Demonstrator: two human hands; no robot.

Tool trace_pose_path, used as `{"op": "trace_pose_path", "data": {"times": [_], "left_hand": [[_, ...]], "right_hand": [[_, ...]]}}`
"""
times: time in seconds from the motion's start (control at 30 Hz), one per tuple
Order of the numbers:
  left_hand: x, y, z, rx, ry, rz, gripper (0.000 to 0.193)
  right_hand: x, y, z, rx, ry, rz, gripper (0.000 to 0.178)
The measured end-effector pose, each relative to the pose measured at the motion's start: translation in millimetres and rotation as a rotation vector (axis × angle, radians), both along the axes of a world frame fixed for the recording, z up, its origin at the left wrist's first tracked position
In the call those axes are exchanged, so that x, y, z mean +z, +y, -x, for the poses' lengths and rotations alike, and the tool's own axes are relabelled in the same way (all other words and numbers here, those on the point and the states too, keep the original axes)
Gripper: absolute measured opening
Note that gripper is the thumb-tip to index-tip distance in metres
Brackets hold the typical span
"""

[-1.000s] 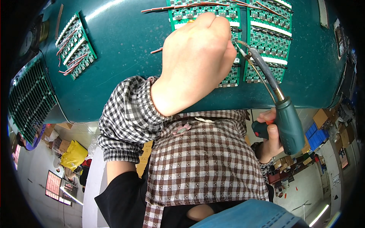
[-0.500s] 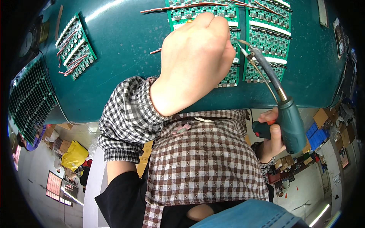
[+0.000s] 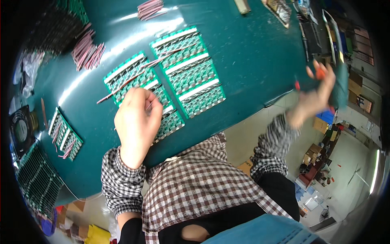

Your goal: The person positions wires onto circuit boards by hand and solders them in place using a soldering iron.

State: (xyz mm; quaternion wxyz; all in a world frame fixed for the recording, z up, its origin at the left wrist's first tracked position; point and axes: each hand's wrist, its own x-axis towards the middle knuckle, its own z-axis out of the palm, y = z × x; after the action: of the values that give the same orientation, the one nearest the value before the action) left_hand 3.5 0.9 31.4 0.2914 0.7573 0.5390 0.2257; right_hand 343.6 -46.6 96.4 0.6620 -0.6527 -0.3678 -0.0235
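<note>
Two green circuit board panels lie side by side on the green tabletop, a left panel (image 3: 128, 69) and a right panel (image 3: 189, 73). My left hand (image 3: 136, 122) is over the lower part of the left panel. Its thumb and forefinger are pinched around a thin wire (image 3: 149, 105), mostly hidden by the hand. Loose red-and-white wires (image 3: 122, 85) lie across both panels. Out past the table's right front edge, my right hand (image 3: 315, 97) grips a green soldering gun (image 3: 340, 87); both are smeared by motion, and the gun's tip cannot be made out.
Wire bundles lie at the back, one bundle (image 3: 87, 51) at left and another (image 3: 149, 9) farther right. A smaller wired board (image 3: 65, 134), a black fan (image 3: 21, 126) and a rack of boards (image 3: 38, 175) stand at left. Tools and cables (image 3: 310, 32) crowd the far right.
My right hand has swung the soldering gun away from the boards, out to the right. The view has turned, so the panels appear farther left and tilted. My left hand stays at the left panel.
</note>
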Motion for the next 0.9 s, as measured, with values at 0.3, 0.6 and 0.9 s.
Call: {"op": "trace_pose_path", "data": {"times": [0.3,0.6,0.9], "left_hand": [[2,1,1,0.01,0.0,0.059,0.01],[-8,4,-1,-0.006,-0.035,-0.077,0.01],[-18,3,-3,0.031,-0.013,-0.153,0.011]], "right_hand": [[-27,14,3,0.039,0.291,0.12,0.024],[-35,-62,76,0.478,0.867,0.214,0.036],[-28,-83,114,0.602,0.701,0.404,0.046]]}}
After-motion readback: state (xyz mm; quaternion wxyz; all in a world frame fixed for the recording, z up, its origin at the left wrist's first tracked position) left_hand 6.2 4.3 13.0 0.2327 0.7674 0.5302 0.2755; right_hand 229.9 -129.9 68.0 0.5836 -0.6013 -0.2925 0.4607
